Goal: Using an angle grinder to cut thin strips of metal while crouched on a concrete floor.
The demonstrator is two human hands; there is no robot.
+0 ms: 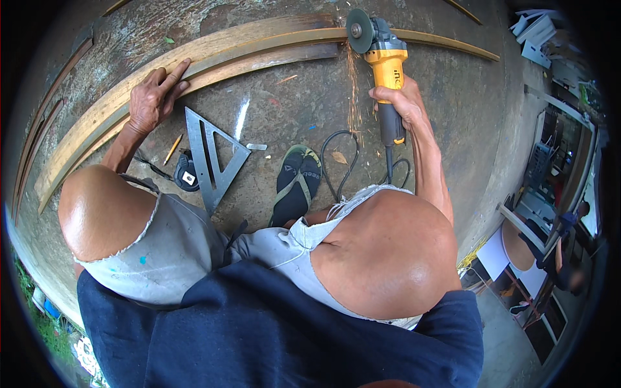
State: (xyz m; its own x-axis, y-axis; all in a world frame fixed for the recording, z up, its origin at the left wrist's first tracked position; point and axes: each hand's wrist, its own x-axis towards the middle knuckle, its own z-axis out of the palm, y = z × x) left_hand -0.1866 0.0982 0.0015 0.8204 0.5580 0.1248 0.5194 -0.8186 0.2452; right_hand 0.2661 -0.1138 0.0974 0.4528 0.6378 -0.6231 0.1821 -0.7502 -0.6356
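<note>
While our right hand (402, 103) gripped the yellow-and-black angle grinder (389, 68), our left hand (152, 98) lay unclenched across the long, narrow, brownish metal bar (446, 43) along pale wooden planks (259, 33). Sparks (352, 90) streamed just past the planks' right ends: cut started, we judged, bar not visibly parted, so finishing remained. Depth: we couldn't tell.

The head view comes from the left of two fisheye cameras worn side by side on the person's head, facing steeply down over the knees (394, 252) to the floor (459, 103). Working range is close: dark blue clothing (278, 323) fills the lower edge, the angle grinder (390, 71) appears near the upper edge, and straight lines bend toward the rim
</note>
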